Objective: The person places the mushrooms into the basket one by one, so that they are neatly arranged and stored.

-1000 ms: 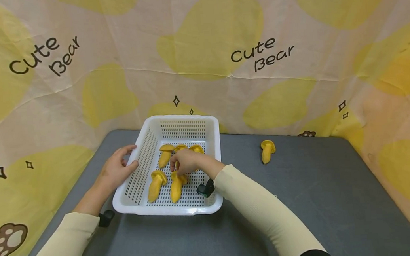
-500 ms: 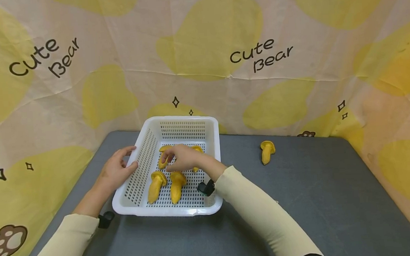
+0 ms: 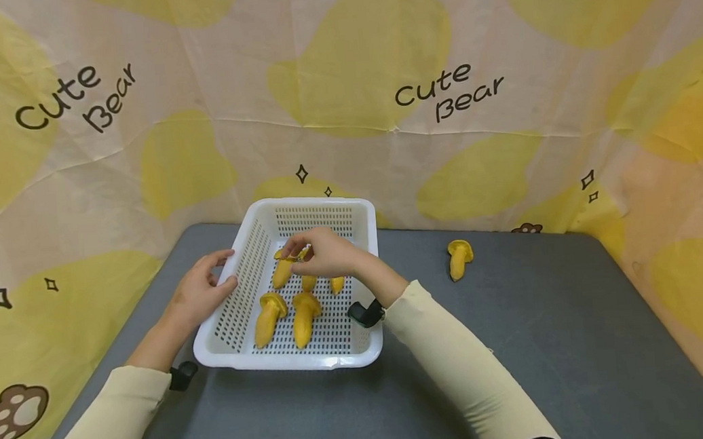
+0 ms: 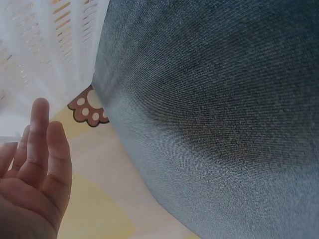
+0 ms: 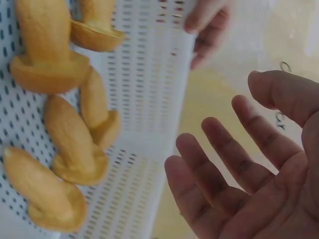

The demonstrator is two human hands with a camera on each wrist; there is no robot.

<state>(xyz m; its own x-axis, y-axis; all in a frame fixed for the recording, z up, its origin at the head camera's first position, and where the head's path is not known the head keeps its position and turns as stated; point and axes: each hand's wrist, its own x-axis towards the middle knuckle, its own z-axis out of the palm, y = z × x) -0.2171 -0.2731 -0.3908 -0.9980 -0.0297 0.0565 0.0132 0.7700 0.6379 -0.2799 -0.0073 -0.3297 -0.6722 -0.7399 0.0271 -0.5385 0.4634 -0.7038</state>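
Several yellow mushroom-shaped pieces lie in a white perforated basket (image 3: pixel 288 365). Two are in the front row, a left piece (image 3: pixel 267 324) and a right piece (image 3: pixel 303 321). Behind them lie three more, including a left one (image 3: pixel 281 275) and a middle one (image 3: pixel 309 283), partly covered by my right hand (image 3: pixel 327 252). That hand hovers over the basket, fingers loosely bent; the right wrist view shows its palm (image 5: pixel 259 189) holding nothing. My left hand (image 3: pixel 200 291) rests against the basket's left rim, fingers extended in the left wrist view. Another yellow mushroom (image 3: pixel 459 259) lies on the table, right of the basket.
The basket stands on a dark grey table (image 3: pixel 517 317), towards its back left. A printed cloth (image 3: pixel 341 77) with yellow patches and lettering hangs behind and along the sides. My right forearm crosses the basket's right rim.
My right hand has risen off the back-row mushrooms and shifted back and right, its fingers loosening. The middle back piece shows again beneath it. My left hand and the basket have stayed put.
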